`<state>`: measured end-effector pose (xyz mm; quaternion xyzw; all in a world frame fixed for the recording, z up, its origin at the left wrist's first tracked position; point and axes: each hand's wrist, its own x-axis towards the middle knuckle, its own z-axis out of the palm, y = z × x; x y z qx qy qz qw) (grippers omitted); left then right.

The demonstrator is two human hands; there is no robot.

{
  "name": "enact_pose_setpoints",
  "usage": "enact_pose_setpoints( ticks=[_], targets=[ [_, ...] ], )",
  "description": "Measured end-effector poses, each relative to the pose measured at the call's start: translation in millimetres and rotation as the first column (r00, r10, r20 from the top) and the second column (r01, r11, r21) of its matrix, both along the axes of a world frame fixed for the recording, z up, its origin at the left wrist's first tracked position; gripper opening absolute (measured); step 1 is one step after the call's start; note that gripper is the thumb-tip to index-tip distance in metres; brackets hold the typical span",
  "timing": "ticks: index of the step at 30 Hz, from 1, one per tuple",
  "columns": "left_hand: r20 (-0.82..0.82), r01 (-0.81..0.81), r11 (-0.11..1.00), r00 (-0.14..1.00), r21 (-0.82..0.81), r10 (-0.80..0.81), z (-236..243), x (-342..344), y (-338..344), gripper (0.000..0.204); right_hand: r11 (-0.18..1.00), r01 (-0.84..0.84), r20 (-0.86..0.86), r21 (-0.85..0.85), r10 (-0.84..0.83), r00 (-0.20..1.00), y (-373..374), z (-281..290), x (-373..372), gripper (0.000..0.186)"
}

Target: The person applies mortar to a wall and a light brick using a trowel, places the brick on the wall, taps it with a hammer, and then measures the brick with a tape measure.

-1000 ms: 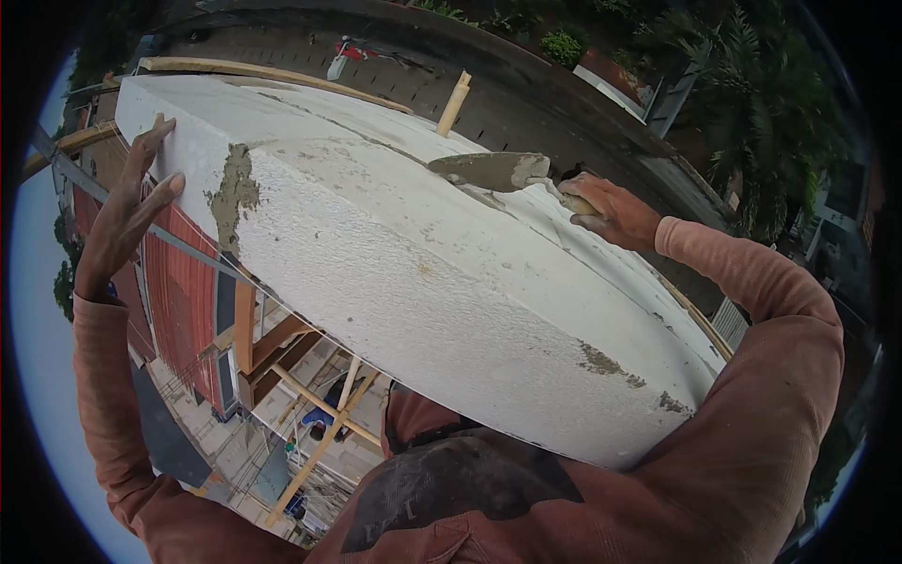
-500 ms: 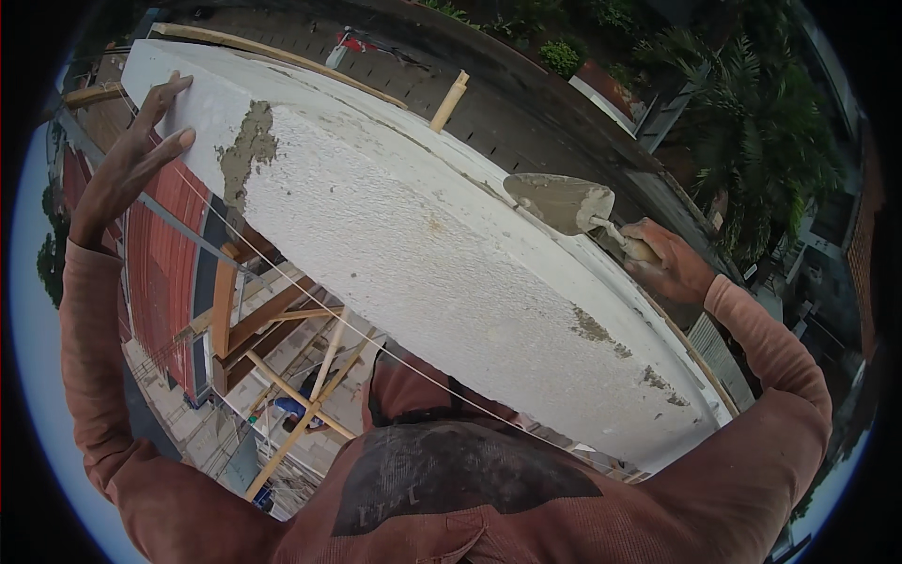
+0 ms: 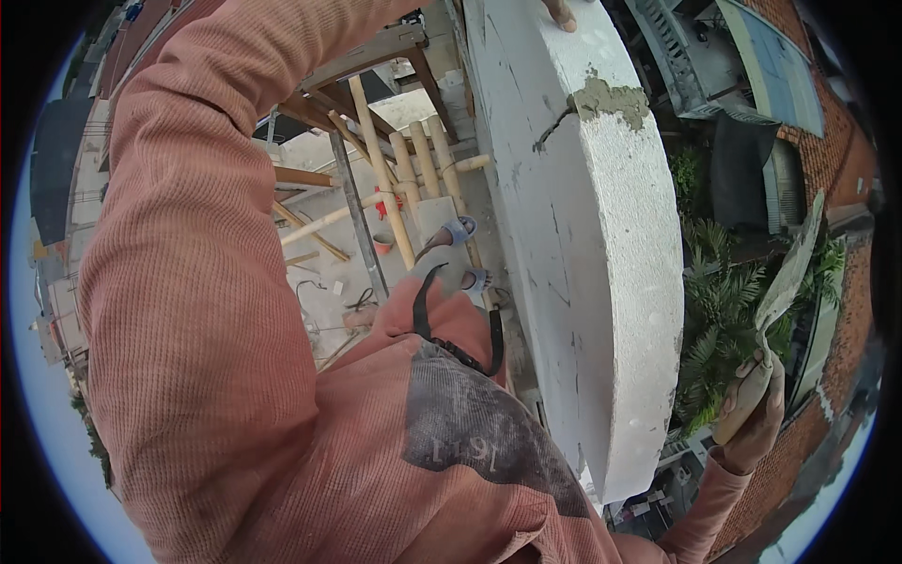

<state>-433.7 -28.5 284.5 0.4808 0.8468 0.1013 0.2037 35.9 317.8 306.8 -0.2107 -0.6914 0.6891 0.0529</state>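
Observation:
A long white wall top [image 3: 644, 226] with a rough, pale surface runs down the middle of the view. A grey patch of wet mortar [image 3: 611, 101] lies across its upper part, and a dark crack [image 3: 554, 132] runs from there down the side face. At the top edge, a finger of my left hand [image 3: 561, 13] reaches onto the wall above the patch; the rest of that hand is cut off. Out to the right, beyond the wall, my right hand [image 3: 759, 414] grips a trowel [image 3: 789, 273] by its handle, blade pointing up and smeared with mortar.
Bamboo poles [image 3: 404, 169] and wooden beams stand below on the left, above a lower floor. My sandalled feet [image 3: 458, 230] show down beside the wall. An orange bucket [image 3: 382, 244] sits lower down. Past the wall are palm fronds [image 3: 714, 320] and tiled roofs [image 3: 846, 329] far below.
My view has swung round, so the wall now runs upright instead of slanting across. The trowel has moved away from the wall, its blade turned upward. My left hand has nearly left the view.

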Motion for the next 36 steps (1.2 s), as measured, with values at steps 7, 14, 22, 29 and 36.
enact_pose_setpoints(
  ticks=[7,14,22,29,36],
  targets=[
    [-0.141,0.08,0.993,0.988,0.087,-0.067,11,0,16,0.056,0.989,0.013,-0.1,-0.148,-0.028,0.995,-70,87,45,0.067],
    [-0.238,0.114,0.962,0.97,0.247,-0.054,-2,-22,12,0.058,0.954,0.026,-0.047,-0.3,-0.042,0.998,-155,51,56,0.08],
    [0.711,-0.673,-0.275,0.701,0.686,0.059,-122,49,-119,0.059,0.992,-0.061,0.276,-0.114,0.09,0.957,-250,-50,-21,0.049],
    [0.231,-0.416,0.899,0.896,0.141,0.378,-466,277,-292,0.05,0.975,-0.219,0.272,-0.026,0.218,0.937,-286,-179,-240,0.038],
    [0.463,-0.4,0.666,0.494,-0.63,0.736,-475,443,-385,0.035,0.959,-0.256,0.282,0.125,0.213,0.935,-255,-213,-365,0.033]
  ],
)
